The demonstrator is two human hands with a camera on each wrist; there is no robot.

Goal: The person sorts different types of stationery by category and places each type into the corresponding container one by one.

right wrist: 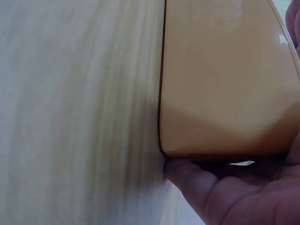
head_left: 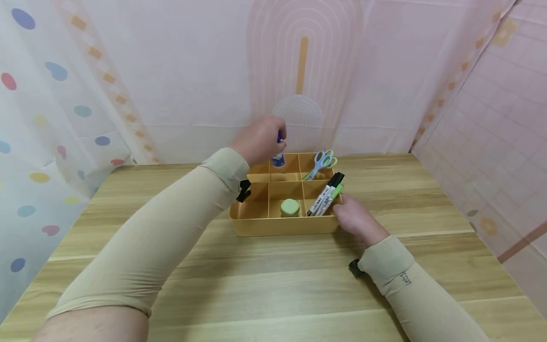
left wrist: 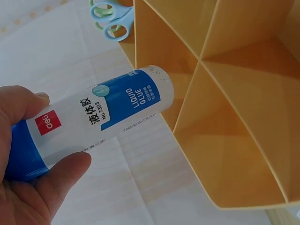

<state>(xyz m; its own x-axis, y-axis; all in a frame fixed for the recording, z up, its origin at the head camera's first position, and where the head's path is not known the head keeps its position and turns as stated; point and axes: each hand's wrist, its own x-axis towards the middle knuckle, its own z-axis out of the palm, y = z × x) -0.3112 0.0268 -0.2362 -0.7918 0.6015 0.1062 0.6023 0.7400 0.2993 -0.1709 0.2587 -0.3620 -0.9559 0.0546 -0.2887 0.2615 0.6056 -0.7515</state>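
Note:
My left hand (head_left: 259, 138) pinches a bottle of liquid glue (left wrist: 101, 108), white and blue, by its blue-capped end. The bottle's flat base points down over the back row of a yellow-orange divided organizer (head_left: 286, 228). Whether the base has passed below the rim cannot be told. At the organizer's right side, my right hand (head_left: 358, 219) grips the wall; the right wrist view shows the thumb by its lower corner. Scissors (head_left: 320, 165) with blue and green handles stand in the back right compartment. Black and green markers (head_left: 325, 195) lean in the front right one.
A small light-green, rounded square object (head_left: 290, 207) sits in the front middle compartment. The organizer rests on a wood-grain table (head_left: 265, 280), towards its back edge. A patterned cloth (head_left: 192, 71) hangs behind the table, with more cloth at both sides.

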